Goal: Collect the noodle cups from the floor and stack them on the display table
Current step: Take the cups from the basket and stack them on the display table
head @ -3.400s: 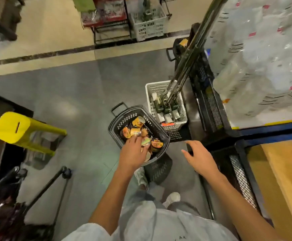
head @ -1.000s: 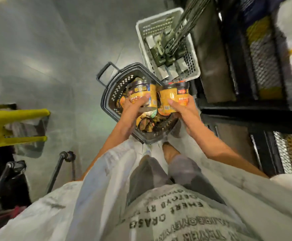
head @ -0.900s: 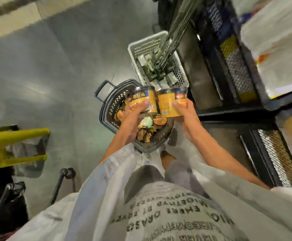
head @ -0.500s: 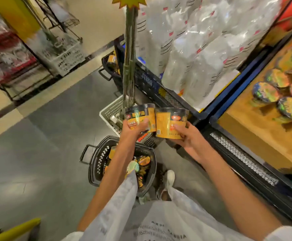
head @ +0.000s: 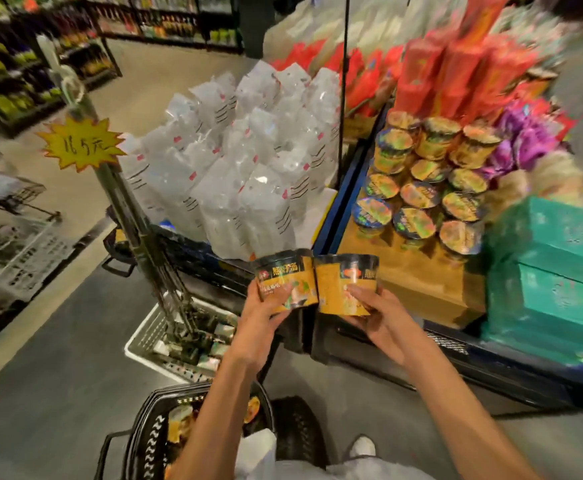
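Raised from the black basket (head: 193, 427) on the floor to desk height within the last second; view now on the display desk (head: 421, 282). Pickup judged done, placing next. Left hand (head: 259, 317) curled round the left noodle cup (head: 285, 284), thumb across the label. Right hand (head: 380, 318) curled under the right noodle cup (head: 347, 284). Cups touching, just short of the desk edge; stacked cups (head: 421, 188) well beyond.
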The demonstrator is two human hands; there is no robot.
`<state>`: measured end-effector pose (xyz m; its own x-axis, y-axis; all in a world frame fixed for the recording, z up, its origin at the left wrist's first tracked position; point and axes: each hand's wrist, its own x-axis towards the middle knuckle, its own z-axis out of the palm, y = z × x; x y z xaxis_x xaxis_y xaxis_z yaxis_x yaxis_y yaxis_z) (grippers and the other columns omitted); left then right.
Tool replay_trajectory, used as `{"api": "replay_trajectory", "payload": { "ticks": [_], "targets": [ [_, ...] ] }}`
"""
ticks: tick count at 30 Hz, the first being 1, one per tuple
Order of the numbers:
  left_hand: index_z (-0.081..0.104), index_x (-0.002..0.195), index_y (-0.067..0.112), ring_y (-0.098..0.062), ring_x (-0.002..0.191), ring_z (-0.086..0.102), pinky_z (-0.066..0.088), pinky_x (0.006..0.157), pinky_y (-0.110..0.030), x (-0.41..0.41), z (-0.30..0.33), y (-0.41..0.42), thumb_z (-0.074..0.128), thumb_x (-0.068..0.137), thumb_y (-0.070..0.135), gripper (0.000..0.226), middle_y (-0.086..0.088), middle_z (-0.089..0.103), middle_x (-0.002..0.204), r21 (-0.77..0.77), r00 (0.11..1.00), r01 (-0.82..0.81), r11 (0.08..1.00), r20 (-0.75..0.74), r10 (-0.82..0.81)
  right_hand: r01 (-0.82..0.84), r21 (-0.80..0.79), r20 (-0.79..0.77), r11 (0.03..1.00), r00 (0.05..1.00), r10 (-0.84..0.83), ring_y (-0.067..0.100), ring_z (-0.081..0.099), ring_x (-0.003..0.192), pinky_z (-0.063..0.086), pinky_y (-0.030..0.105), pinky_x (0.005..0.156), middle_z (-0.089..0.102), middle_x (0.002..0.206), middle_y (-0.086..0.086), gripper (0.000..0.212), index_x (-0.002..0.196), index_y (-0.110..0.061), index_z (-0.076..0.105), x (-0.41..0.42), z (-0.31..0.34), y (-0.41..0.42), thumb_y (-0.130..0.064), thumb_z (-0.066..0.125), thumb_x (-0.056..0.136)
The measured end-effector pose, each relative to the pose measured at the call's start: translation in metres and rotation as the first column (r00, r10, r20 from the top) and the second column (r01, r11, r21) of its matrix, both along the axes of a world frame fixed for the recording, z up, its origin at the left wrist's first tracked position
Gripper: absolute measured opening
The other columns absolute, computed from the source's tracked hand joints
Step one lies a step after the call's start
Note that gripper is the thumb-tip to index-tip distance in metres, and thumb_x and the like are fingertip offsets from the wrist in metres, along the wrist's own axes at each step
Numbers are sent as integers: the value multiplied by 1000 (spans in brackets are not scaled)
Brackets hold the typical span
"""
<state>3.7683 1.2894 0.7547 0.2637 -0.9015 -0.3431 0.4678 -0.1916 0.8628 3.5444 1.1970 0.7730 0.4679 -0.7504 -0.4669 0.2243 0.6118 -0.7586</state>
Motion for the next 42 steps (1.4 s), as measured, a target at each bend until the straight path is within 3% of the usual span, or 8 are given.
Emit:
{"api": "replay_trajectory", "payload": {
  "ticks": [4, 8, 18, 28, 32, 37, 39, 42],
  "targets": [
    [50, 148, 25, -26, 133, 63, 46, 111, -45, -43, 8, -46, 87, 86, 33, 72, -7, 66, 142, -47, 995, 95, 994, 26, -94, 108, -21, 21, 994, 994, -107, 17, 77, 105, 64, 35, 81, 78, 119, 8, 66, 141, -16, 52, -46, 8, -29, -13, 78, 80],
    [53, 145, 21, -26, 126, 67, 44, 116, -50, -82, 13, -95, 86, 83, 28, 71, -7, 71, 135, -37, 995, 88, 995, 40, -86, 172, -6, 11, 985, 985, -172, 22, 73, 116, 56, 44, 99, 75, 127, 8, 95, 159, -20, 31, -86, 13, -63, -18, 81, 77],
    [58, 141, 20, -25, 126, 67, 46, 111, -45, -146, 21, -201, 88, 80, 26, 68, -4, 73, 132, -33, 986, 120, 992, 119, -115, 246, -30, -3, 969, 969, -247, 32, 61, 132, 41, 52, 118, 70, 136, 13, 77, 152, -11, 47, -159, 17, -144, -22, 80, 83],
    [61, 134, 34, -14, 117, 70, 52, 102, -43, -150, 13, -339, 96, 57, 46, 85, 12, 76, 122, 39, 946, 226, 973, 228, -229, 424, -48, -48, 904, 903, -426, 34, 63, 130, 44, 56, 116, 71, 133, 15, 70, 145, -12, 54, -170, 9, -212, -20, 79, 80],
    [37, 152, 35, -16, 130, 59, 46, 111, -49, -153, 8, -395, 95, 50, 56, 119, 14, 63, 140, 120, 916, 260, 958, 283, -284, 485, -46, -46, 873, 872, -487, 36, 63, 129, 48, 55, 112, 71, 132, 16, 66, 145, -11, 55, -170, 7, -230, -18, 78, 83],
    [29, 153, 39, 19, 94, 51, 45, 76, -14, -161, -3, -455, 95, 71, 43, 106, 37, 50, 116, 113, 882, 330, 937, 317, -349, 517, -58, -61, 854, 852, -519, 34, 68, 123, 53, 50, 103, 73, 129, 15, 67, 142, -13, 57, -166, 5, -238, -19, 79, 79],
    [37, 147, 35, 12, 93, 54, 47, 67, -10, -167, -5, -475, 94, 74, 40, 93, 30, 56, 116, 114, 850, 342, 933, 385, -359, 521, -65, -63, 851, 849, -525, 32, 70, 119, 55, 47, 96, 73, 129, 16, 64, 140, -13, 58, -166, 4, -240, -18, 78, 80],
    [43, 149, 26, -14, 117, 60, 52, 98, -32, -176, -7, -503, 94, 75, 40, 91, 10, 63, 131, 122, 815, 354, 927, 446, -370, 526, -71, -75, 847, 844, -531, 28, 73, 113, 55, 45, 93, 73, 128, 15, 62, 139, -13, 58, -169, 5, -245, -18, 78, 81]
  ]
}}
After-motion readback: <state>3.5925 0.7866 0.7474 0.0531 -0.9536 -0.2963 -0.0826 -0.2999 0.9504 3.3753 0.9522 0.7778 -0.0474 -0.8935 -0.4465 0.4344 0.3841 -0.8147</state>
